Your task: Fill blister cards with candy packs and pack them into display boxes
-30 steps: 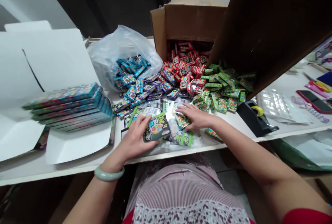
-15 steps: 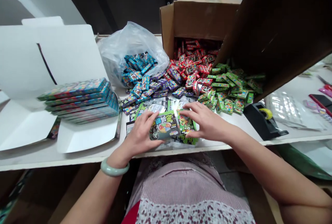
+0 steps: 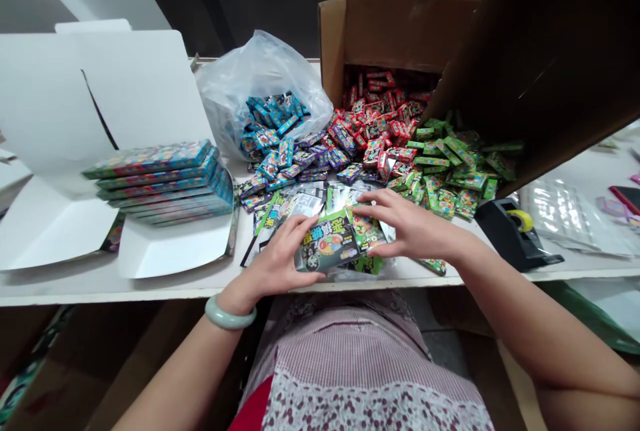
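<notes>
A dark flat packet [image 3: 327, 244] with green, yellow and blue print lies tilted over a spread of similar packets at the table's front edge. My left hand [image 3: 285, 254], with a pale green bangle on its wrist, is closed on the packet's left side, thumb below and fingers above. My right hand [image 3: 407, 224] curves round a green printed piece [image 3: 367, 231] at the packet's right end, fingers over the top and thumb at the lower edge. Whether that piece is inside or beside the packet I cannot tell. Clear and black-and-green packets [image 3: 300, 201] lie beneath.
Small red boxes [image 3: 395, 118] spill from a cardboard carton [image 3: 410, 24]. Green boxes [image 3: 455, 164] and purple boxes [image 3: 313, 158] lie nearby; blue boxes [image 3: 275, 118] fill a plastic bag [image 3: 260, 58]. Left, a white carton [image 3: 170, 251] holds stacked flat boxes [image 3: 160, 181]. Right stands a tape dispenser [image 3: 517, 234].
The view has shifted slightly, so things sit a little further right. Both hands stay at the packet, which is tilted a bit more. A small green box now shows under my right wrist.
</notes>
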Demonstrator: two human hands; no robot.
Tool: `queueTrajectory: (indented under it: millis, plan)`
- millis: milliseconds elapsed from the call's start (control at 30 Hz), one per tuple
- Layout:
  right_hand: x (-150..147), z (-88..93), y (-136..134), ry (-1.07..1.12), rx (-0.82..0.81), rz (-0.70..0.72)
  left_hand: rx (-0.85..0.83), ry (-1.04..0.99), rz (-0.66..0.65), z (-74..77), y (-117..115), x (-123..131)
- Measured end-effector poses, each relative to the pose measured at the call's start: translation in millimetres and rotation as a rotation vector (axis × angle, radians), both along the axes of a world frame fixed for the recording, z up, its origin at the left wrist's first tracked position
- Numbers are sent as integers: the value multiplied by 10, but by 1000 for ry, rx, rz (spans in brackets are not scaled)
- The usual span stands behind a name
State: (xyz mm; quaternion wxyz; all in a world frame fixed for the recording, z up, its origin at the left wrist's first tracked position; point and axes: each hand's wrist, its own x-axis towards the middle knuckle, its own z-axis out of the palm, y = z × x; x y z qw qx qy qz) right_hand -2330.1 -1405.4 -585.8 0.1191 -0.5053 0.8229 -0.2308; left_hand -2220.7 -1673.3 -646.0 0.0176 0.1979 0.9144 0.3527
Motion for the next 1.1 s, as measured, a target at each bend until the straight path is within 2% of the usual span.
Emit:
queueTrajectory:
  millis: [167,333,467,633,967,1100]
  plan:
    - [9,-23,21,-16,-32,4,-23,-31,-6,24,-38,-14]
    - [94,-25,3,148,-102,-134,-70,8,28,-2,-88,-14]
    - [171,-66,-17,200,-14,-82,-90,44,27,-45,-83,-13]
    - [233,-83,-8,156,65,-29,-127,53,-11,-57,-63,-6]
    - [340,-73,17,86,48,-96,-73,35,2,-88,-46,41]
    - [314,-46,23,34,30,-44,-54,22,-7,-78,-26,47]
